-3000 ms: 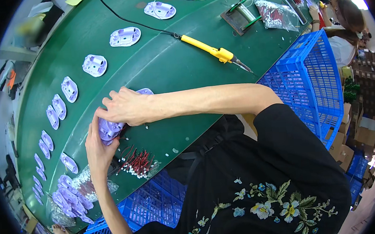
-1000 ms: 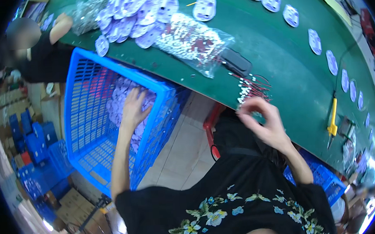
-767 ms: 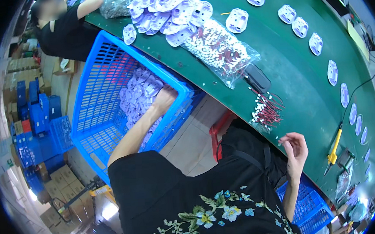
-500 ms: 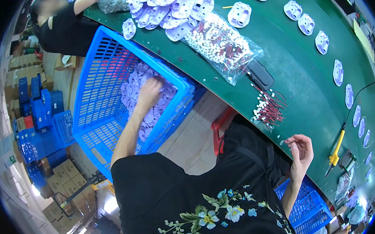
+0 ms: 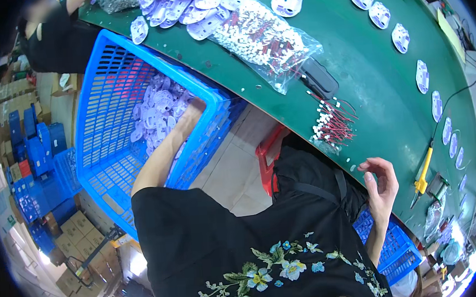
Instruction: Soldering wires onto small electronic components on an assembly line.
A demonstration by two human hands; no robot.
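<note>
Inside a blue crate point(image 5: 108, 181) beside a green table point(image 5: 392, 110), the left hand point(image 5: 193, 107) is down by purple plastic shells point(image 5: 155, 111); its fingers are hidden near the rim, so whether it grips one cannot be told. The right hand point(image 5: 382, 181), released and loosely curled, hovers at the table's edge, near red, white-tipped wires point(image 5: 334, 124)

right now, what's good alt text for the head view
A person's left hand, partly hidden, is in a blue crate of lilac plastic parts; their right hand hangs loosely curled by the edge of a green table, near red wires.
</note>
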